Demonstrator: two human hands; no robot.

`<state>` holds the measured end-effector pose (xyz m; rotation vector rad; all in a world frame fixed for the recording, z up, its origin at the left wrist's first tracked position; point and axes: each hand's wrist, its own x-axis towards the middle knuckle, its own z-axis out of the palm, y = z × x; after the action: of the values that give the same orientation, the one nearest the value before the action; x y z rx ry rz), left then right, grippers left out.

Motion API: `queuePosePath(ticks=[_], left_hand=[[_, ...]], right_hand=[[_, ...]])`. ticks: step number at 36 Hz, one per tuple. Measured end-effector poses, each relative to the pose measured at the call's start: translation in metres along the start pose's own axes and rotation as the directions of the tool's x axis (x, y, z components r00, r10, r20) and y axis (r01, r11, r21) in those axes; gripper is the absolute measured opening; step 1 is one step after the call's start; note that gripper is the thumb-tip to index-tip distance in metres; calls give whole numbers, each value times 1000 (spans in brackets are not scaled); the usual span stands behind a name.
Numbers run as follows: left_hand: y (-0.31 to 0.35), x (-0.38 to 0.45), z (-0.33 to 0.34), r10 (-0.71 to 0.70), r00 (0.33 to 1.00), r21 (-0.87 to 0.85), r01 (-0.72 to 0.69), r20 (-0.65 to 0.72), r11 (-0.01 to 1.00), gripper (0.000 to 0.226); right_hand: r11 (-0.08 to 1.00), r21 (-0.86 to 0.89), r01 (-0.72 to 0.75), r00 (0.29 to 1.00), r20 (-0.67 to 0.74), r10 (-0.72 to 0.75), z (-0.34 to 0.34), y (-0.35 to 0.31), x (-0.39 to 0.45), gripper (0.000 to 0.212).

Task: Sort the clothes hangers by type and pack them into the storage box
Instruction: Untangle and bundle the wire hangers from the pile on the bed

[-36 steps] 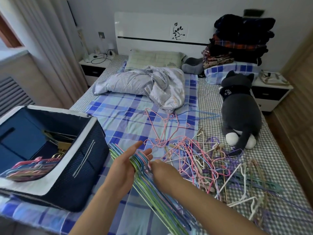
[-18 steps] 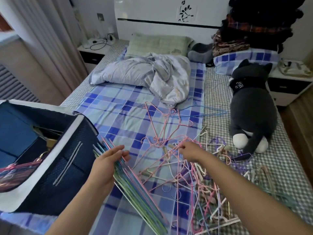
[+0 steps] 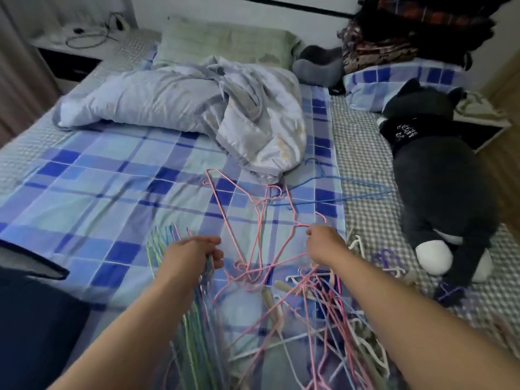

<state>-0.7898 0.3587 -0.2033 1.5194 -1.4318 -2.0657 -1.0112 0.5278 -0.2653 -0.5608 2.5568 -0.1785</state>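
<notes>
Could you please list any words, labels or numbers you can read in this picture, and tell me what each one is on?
None can be read.
White lettering on the black top of the plush cat: too small and blurred to read.
No other writing shows on the bedding, the hangers or the storage box.

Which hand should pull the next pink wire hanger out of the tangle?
Right. The right hand already pinches a pink wire hanger at the pile's edge, while the left hand grips the sorted hanger bundle.
</notes>
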Motion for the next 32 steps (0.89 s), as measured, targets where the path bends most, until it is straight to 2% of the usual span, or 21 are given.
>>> queuePosePath(ticks=[4,8,10,12,14,17,21,23,27,32], left_hand=[[-4,34,53,-17,990,94,5,137,996,21],[-26,67,98,-78,966,318,-4,245,948,19],[-36,78,109,-78,962,483,-61,262,874,19],[-47,94,114,-74,964,560,-84,254,824,31],[-48,100,117,-89,967,591,-73,241,803,32],[-44,98,117,-84,966,577,-77,246,813,28],[-41,94,115,-68,973,536,-64,222,842,14],[-36,87,113,-47,977,529,-71,207,846,13],[-28,75,104,-45,980,482,-55,194,875,21],[-13,53,78,16,989,371,-70,149,926,20]], right_hand=[[994,-112,-1,998,-63,-6,9,10,59,40],[980,-199,28,998,-56,-40,16,14,115,47],[974,-215,73,995,-52,-86,17,17,137,58],[961,-250,119,991,-36,-132,19,19,162,66],[956,-263,127,990,-25,-138,24,20,186,64],[972,-222,74,997,6,-75,30,13,201,71],[904,-384,186,975,-45,-220,49,6,191,70],[895,-400,198,974,-22,-225,54,6,181,67],[888,-414,201,975,-3,-222,39,8,155,42],[870,-473,138,956,-167,-242,-1,-1,116,29]])
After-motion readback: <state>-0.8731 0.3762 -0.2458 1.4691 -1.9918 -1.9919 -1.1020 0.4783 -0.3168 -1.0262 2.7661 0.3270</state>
